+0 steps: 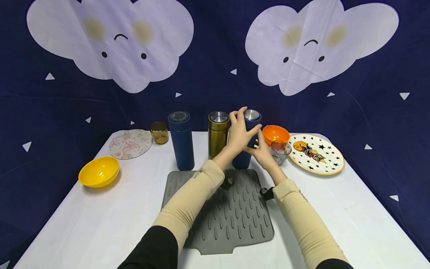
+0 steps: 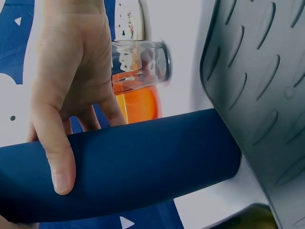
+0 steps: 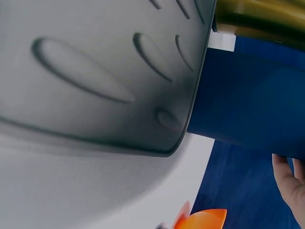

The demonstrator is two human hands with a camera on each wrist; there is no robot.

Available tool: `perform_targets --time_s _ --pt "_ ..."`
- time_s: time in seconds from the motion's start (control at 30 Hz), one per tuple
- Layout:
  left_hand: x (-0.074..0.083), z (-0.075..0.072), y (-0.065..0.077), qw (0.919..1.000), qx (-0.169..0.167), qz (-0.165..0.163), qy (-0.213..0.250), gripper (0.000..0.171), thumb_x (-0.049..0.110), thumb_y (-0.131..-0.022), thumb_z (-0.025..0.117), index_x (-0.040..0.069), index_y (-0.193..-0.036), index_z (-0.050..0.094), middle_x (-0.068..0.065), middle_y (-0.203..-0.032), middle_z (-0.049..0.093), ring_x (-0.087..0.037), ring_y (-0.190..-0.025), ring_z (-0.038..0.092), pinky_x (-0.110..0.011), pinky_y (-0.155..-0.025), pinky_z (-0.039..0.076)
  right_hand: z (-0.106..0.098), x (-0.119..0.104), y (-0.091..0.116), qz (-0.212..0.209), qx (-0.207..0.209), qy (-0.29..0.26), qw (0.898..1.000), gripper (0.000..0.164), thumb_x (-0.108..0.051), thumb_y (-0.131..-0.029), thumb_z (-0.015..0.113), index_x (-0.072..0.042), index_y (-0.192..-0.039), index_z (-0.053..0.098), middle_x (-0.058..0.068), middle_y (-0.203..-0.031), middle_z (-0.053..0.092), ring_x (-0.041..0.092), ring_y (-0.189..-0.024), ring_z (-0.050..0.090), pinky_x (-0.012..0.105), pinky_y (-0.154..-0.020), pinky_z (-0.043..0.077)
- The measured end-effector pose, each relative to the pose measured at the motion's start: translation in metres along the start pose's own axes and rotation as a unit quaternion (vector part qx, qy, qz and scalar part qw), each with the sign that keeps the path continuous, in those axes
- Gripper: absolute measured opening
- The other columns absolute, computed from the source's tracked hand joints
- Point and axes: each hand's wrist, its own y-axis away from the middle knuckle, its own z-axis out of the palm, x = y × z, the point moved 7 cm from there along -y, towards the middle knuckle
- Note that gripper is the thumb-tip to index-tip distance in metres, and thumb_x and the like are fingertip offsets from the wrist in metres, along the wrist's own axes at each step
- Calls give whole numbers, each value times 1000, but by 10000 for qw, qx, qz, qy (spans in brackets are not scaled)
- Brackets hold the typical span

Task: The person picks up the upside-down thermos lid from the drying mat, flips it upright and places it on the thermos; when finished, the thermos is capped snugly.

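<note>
A dark blue thermos (image 1: 241, 160) with a silver-topped lid stands upright behind the grey ridged mat (image 1: 231, 224). My left hand (image 1: 237, 132) holds its upper part from the left, fingers up by the lid and thumb across the front. From the right, my right hand (image 1: 263, 151) grips the body lower down. The left wrist view shows that right hand (image 2: 71, 71) with its thumb over the front of the blue thermos (image 2: 157, 162), other fingers partly hidden behind it. In the right wrist view, fingers touch the side of the thermos (image 3: 248, 100) at the picture's edge.
A gold thermos (image 1: 217, 138) and another blue thermos (image 1: 181, 145) stand to the left. Beyond are a brown glass (image 1: 159, 132), patterned placemat (image 1: 131, 145) and yellow bowl (image 1: 99, 172). On the right sit an orange bowl (image 1: 275, 132), clear glass (image 1: 280, 151) and star-patterned plate (image 1: 329, 160).
</note>
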Motion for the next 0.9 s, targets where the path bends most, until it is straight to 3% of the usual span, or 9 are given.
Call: perform_targets --time_s 0.2,0.43,0.63,0.77,0.9 --pt "2 0 -1 9998 -37 72 195 69 25 -83 60 13 -142 27 -12 -136 34 -27 -96 54 -36 -81 48 0 2 0 3 -46 -17 10000 88 -4 -86 62 -12 -149 1 18 -152 5 47 -129 26 57 -100 31" --pt "1 1 -1 10000 1 -18 -19 70 34 -86 64 17 -142 27 -13 -131 29 -27 -86 55 -33 -77 50 0 1 1 -59 -20 -67 10000 86 -2 -85 61 -11 -149 4 17 -152 7 47 -129 26 57 -99 32" --pt "3 0 -1 9999 -82 80 127 70 24 -82 59 16 -143 26 -12 -138 32 -28 -98 53 -37 -81 47 -1 3 -1 -137 -26 10 9999 85 -2 -85 61 -6 -148 4 20 -152 5 48 -129 24 58 -101 29" --pt "1 1 -1 10000 -42 -38 -7 72 34 -85 64 16 -142 25 -12 -135 28 -28 -92 54 -36 -80 48 -2 17 -8 -186 -25 -17 9998 89 -4 -85 62 -13 -149 1 15 -153 3 46 -130 24 57 -101 29" --pt "0 1 -2 9998 -27 -43 -173 70 33 -86 64 16 -142 26 -12 -131 32 -28 -89 56 -34 -77 49 -3 29 -13 -192 49 21 9998 91 -7 -84 65 -19 -150 3 14 -152 12 44 -128 30 56 -98 34"
